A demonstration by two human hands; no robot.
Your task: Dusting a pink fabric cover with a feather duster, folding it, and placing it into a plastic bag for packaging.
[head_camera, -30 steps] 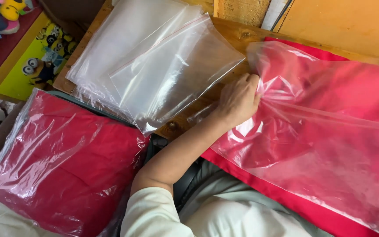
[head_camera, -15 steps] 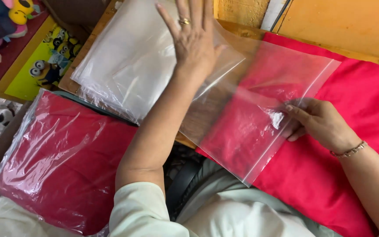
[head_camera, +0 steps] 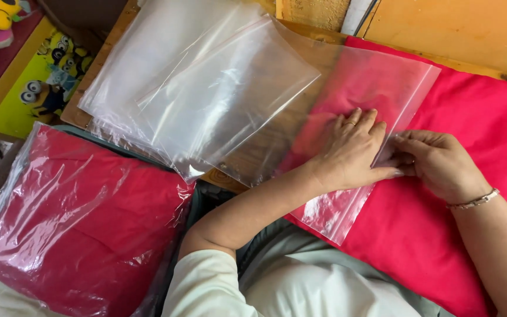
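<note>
My left hand [head_camera: 350, 149] lies flat, fingers spread, pressing a clear zip bag [head_camera: 365, 117] onto the red cloth [head_camera: 470, 117] at right. My right hand [head_camera: 435, 161] pinches that bag's right edge. A stack of clear bags [head_camera: 195, 88] lies on the table [head_camera: 265, 144] to the left; a bagged red garment [head_camera: 77, 217] sits near left.

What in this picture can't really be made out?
Head view only:
- Right hand: its fingertips, hidden behind the left hand, so its grip on the clear zip bag is unclear.
- Red cloth: cut off by the right edge.
- Bagged red cloth: folded shape blurred by plastic glare.
</note>
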